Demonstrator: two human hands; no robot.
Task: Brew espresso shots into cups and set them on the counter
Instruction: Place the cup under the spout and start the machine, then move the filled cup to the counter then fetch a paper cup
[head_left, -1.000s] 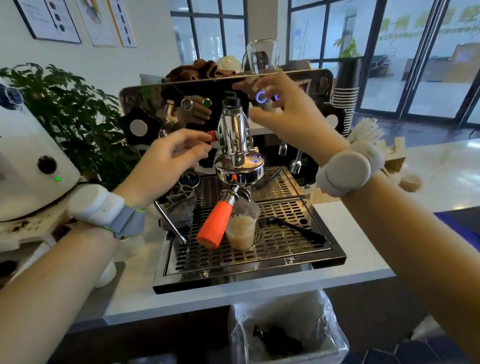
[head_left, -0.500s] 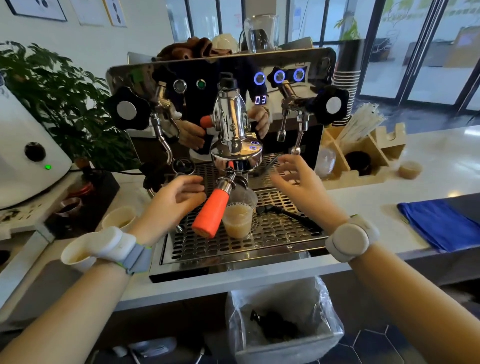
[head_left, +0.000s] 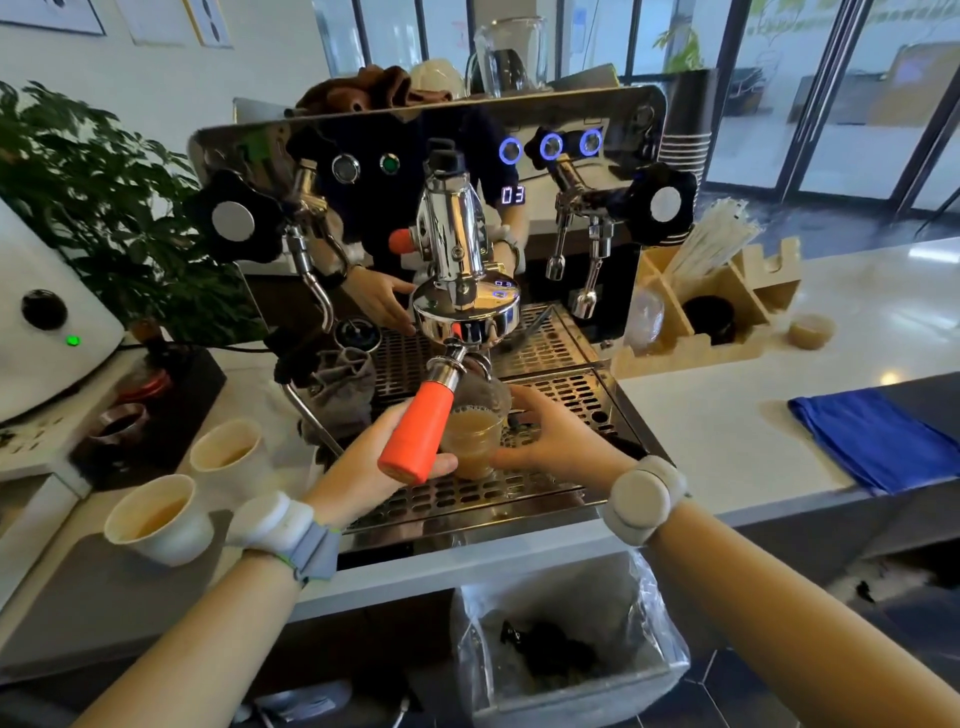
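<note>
Espresso cup (head_left: 475, 434) stands on the drip tray (head_left: 545, 488) between both hands: right hand (head_left: 556, 441) fingers curl against its side, left hand (head_left: 374, 462) fingers grip the orange portafilter handle (head_left: 415, 436).

Just behind the fingers (head_left: 524, 410), the espresso machine (head_left: 363, 130) is mirror-polished metal. Under them the drip tray (head_left: 545, 483) is perforated steel, duller. Between both hands stands a clear plastic cup (head_left: 475, 431); beside it the portafilter handle (head_left: 415, 431) is smooth matt orange. Left of the fingers sit two matt paper cups (head_left: 161, 519). To their right the bench (head_left: 701, 431) is glossy white, bearing a blue cloth (head_left: 878, 436) and a raw wooden organiser (head_left: 727, 312).
</note>
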